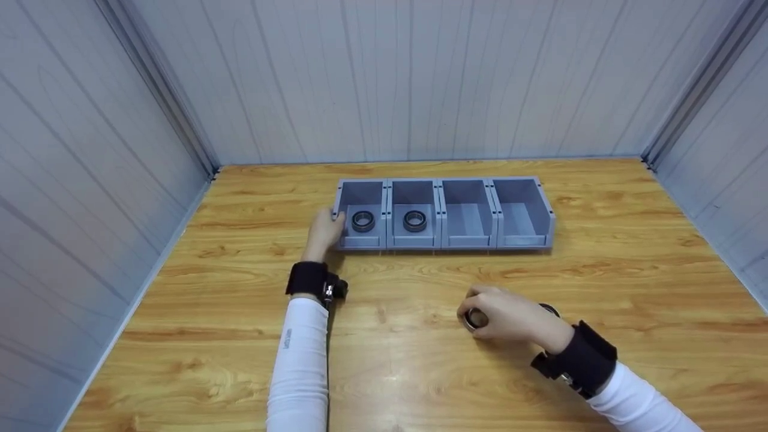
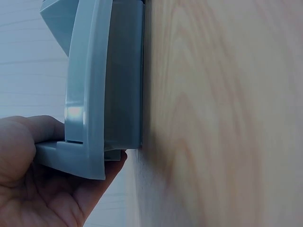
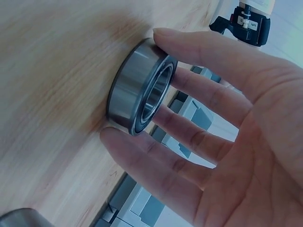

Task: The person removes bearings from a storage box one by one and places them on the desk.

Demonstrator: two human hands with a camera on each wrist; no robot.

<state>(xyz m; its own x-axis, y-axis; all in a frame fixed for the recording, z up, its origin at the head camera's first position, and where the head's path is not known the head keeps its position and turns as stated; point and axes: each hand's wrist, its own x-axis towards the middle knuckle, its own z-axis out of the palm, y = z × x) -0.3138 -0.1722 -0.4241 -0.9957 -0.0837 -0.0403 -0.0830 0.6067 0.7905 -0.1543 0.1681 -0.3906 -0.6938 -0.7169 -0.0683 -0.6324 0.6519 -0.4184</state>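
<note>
My left hand grips the left side wall of a row of joined grey bins. In the left wrist view the thumb lies on one side of the bin wall and the fingers curl beneath it. On the tabletop in front of the bins, my right hand holds a steel ball bearing by its rim between thumb and fingertips. One bearing lies flat in the leftmost bin, and another bearing lies in the bin beside it.
A further bearing sits on the wooden table behind the right wrist, mostly hidden by it. The two right-hand bins hold nothing. White panel walls enclose the table at the back and both sides.
</note>
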